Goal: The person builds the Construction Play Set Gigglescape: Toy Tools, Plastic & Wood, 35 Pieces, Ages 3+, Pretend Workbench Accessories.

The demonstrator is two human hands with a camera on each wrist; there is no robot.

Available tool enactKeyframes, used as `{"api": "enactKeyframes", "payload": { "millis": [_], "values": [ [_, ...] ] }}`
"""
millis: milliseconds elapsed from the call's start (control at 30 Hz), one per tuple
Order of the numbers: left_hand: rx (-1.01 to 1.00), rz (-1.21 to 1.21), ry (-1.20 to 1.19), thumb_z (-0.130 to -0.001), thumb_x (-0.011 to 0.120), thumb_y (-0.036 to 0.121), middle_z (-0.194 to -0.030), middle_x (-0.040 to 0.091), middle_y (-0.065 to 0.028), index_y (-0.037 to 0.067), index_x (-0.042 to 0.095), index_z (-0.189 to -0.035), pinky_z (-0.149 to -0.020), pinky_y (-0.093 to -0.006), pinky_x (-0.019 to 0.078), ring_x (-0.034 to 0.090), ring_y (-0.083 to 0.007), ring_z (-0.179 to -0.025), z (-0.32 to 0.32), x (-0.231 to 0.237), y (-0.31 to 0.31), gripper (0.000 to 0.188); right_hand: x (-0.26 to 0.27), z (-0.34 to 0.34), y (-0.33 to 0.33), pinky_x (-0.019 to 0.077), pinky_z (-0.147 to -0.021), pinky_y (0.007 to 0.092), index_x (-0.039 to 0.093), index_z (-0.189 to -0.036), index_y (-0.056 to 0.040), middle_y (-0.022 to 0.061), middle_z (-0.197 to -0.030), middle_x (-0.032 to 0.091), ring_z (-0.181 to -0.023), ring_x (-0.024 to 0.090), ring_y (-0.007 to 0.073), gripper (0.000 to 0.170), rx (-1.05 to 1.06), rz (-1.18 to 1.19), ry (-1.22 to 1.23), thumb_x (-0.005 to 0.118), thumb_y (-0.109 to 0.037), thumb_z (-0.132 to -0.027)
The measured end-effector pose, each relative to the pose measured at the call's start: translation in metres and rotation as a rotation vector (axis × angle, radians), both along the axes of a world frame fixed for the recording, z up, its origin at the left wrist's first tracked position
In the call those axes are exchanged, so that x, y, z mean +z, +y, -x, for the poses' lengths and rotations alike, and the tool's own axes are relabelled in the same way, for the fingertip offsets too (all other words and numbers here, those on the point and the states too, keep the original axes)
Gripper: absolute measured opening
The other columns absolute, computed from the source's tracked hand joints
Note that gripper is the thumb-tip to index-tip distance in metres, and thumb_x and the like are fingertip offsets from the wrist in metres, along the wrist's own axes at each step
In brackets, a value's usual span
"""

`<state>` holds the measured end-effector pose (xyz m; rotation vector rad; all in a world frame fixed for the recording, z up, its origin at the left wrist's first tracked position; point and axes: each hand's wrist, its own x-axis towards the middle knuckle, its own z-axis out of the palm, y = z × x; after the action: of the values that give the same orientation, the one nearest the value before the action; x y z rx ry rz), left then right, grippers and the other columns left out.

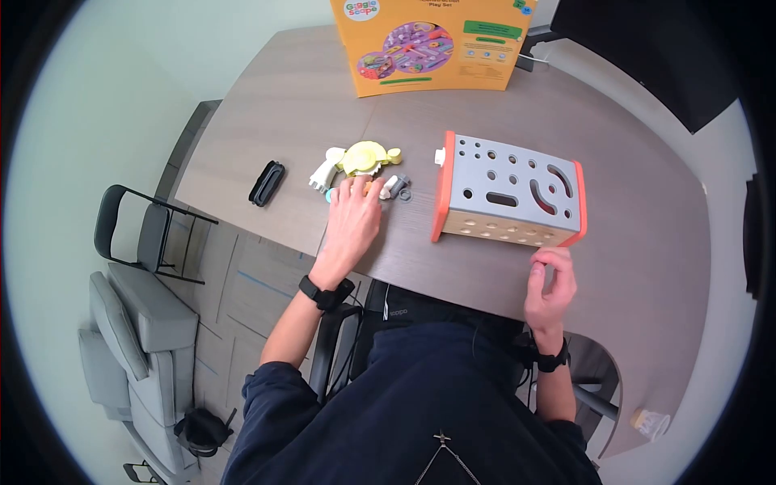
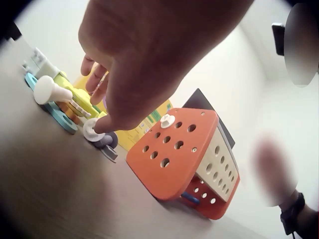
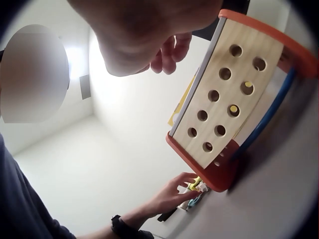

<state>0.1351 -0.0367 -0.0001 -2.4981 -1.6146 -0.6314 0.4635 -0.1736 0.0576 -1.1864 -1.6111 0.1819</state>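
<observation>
My left hand (image 1: pixel 353 218) reaches over a cluster of toy tool parts, its fingers pointing down among them. In the left wrist view a fingertip is right at a white ringed piece (image 2: pixel 91 130), beside a grey screw (image 2: pixel 107 141). Close by are a white bolt (image 2: pixel 47 91), a teal flat piece (image 2: pixel 62 118) and a yellow round toy part (image 1: pixel 365 153) with white ends. My right hand (image 1: pixel 551 283), fingers loosely bent and holding nothing, hovers at the near right corner of the toy workbench (image 1: pixel 517 187). That bench has a grey holed top, wooden side and orange ends.
A black case-like object (image 1: pixel 267 183) lies left of the parts. A yellow play set box (image 1: pixel 436 77) stands at the back of the table, with a dark screen (image 1: pixel 647 56) on the right. Near the right front edge is a clear cup (image 1: pixel 651 423).
</observation>
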Motion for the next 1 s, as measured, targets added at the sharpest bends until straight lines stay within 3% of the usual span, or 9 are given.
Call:
{"api": "enactKeyframes", "payload": {
  "millis": [167,400,500,567,600,733,767,933,1000],
  "values": [
    [0.133,0.18,-0.048,-0.09,0.076,0.007,-0.13,0.059,-0.0142,0.008,0.062,-0.134,-0.096,-0.0482,0.0482,0.057,-0.036,-0.118,0.033,0.005,-0.014,0.046,-0.003,0.009,-0.001,0.0542,-0.074,0.0317,0.064,-0.108,0.0018,0.0123,-0.093,0.068,-0.078,0.065,0.0202,0.017,0.042,0.15,0.027,0.063,0.009,-0.093],
    [0.128,0.215,-0.202,-0.095,0.073,0.007,-0.122,0.062,-0.0154,0.007,0.06,-0.124,-0.086,-0.0476,0.0543,0.065,-0.0365,-0.101,0.044,-0.015,-0.012,0.032,0.004,0.034,0.012,0.0562,-0.073,0.0337,0.068,-0.112,-0.0009,0.0108,-0.092,0.069,-0.079,0.068,0.0223,0.016,0.189,0.428,-0.01,0.066,0.002,-0.096],
    [0.187,0.35,-0.463,-0.098,0.072,0.007,-0.118,0.065,-0.0104,0.007,0.06,-0.122,-0.082,-0.0411,0.0568,0.07,-0.0283,-0.095,0.041,-0.007,-0.013,0.027,0.005,0.05,0.018,0.058,-0.074,0.0372,0.069,-0.114,-0.0029,0.0121,-0.095,0.071,-0.081,0.072,0.0259,0.016,0.256,0.487,-0.075,0.067,-0.004,-0.098],
    [0.153,0.627,-0.769,-0.099,0.072,0.007,-0.117,0.064,-0.0065,0.007,0.059,-0.122,-0.084,-0.0354,0.056,0.07,-0.0208,-0.096,0.04,0.0,-0.016,0.027,0.001,0.062,0.023,0.0583,-0.074,0.0387,0.069,-0.115,-0.0035,0.013,-0.095,0.072,-0.082,0.073,0.0281,0.016,0.311,0.437,-0.144,0.068,-0.007,-0.1],
    [0.136,0.768,-0.92,-0.1,0.072,0.008,-0.117,0.063,-0.0045,0.007,0.058,-0.122,-0.085,-0.0325,0.0556,0.071,-0.017,-0.096,0.04,0.004,-0.019,0.027,0.001,0.068,0.025,0.0588,-0.079,0.0429,0.067,-0.123,-0.0059,0.0154,-0.104,0.072,-0.092,0.074,0.0316,0.024,0.343,0.509,-0.166,0.069,-0.012,-0.101],
    [-0.007,0.954,-1.082,-0.1,0.072,0.006,-0.116,0.059,-0.0011,0.005,0.054,-0.127,-0.087,-0.0267,0.0538,0.067,-0.0094,-0.102,0.003,0.036,-0.059,0.032,-0.001,0.105,0.035,0.0581,-0.089,0.0485,0.06,-0.139,-0.0093,0.0174,-0.12,0.069,-0.108,0.07,0.0365,0.039,0.462,0.469,-0.208,0.07,-0.016,-0.102],
    [-0.049,0.992,-1.139,-0.1,0.073,0.006,-0.117,0.058,-0.0012,0.005,0.053,-0.129,-0.087,-0.0266,0.0539,0.066,-0.0089,-0.102,-0.002,0.036,-0.066,0.035,-0.005,0.11,0.037,0.058,-0.088,0.0481,0.06,-0.139,-0.0086,0.0173,-0.12,0.069,-0.105,0.071,0.0367,0.039,0.463,0.452,-0.211,0.07,-0.016,-0.101],
    [-0.106,0.954,-1.128,-0.099,0.075,0.008,-0.119,0.06,-0.0043,0.005,0.053,-0.132,-0.089,-0.0303,0.0543,0.068,-0.0124,-0.102,-0.012,0.045,-0.071,0.04,-0.024,0.117,0.04,0.0568,-0.084,0.0461,0.061,-0.136,-0.0067,0.0173,-0.112,0.071,-0.095,0.071,0.0384,0.032,0.467,0.559,-0.073,0.066,-0.017,-0.106],
    [-0.001,0.667,-0.853,-0.098,0.077,0.013,-0.121,0.064,-0.0084,0.003,0.054,-0.132,-0.091,-0.0359,0.0548,0.069,-0.0193,-0.103,-0.003,0.039,-0.051,0.042,-0.022,0.112,0.038,0.0556,-0.081,0.0442,0.061,-0.136,-0.0063,0.0167,-0.106,0.071,-0.091,0.07,0.0353,0.031,0.479,0.673,0.033,0.063,-0.019,-0.108]
  ]
}}
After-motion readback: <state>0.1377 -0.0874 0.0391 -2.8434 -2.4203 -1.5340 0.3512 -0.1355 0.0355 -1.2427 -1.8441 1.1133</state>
